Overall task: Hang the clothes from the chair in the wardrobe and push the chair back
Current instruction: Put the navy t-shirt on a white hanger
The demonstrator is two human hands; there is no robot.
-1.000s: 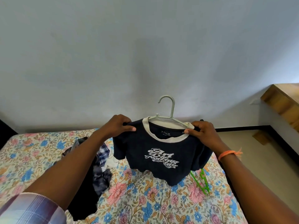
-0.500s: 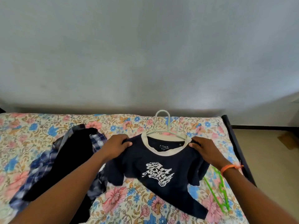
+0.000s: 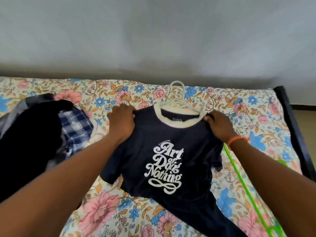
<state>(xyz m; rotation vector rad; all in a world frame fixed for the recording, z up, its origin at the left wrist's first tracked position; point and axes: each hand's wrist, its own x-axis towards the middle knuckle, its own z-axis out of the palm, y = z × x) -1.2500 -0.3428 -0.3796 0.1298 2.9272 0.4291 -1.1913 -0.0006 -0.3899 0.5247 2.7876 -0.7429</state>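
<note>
Navy T-shirt on white hanger, lying flat on the floral bed, both hands at its shoulders.

The T-shirt (image 3: 164,151) is lying face-up, long axis running from the hanger (image 3: 177,100) hook at the far side toward the person. The left hand (image 3: 122,123) is gripping the left shoulder, fingers curled into cloth; the right hand (image 3: 220,125) is pinching the right shoulder seam beside the collar. The hook is pointing away, midway between both hands, neither nearer. A green hanger (image 3: 239,182) is lying just right; a pile of dark clothes (image 3: 34,142) is sitting left.
</note>
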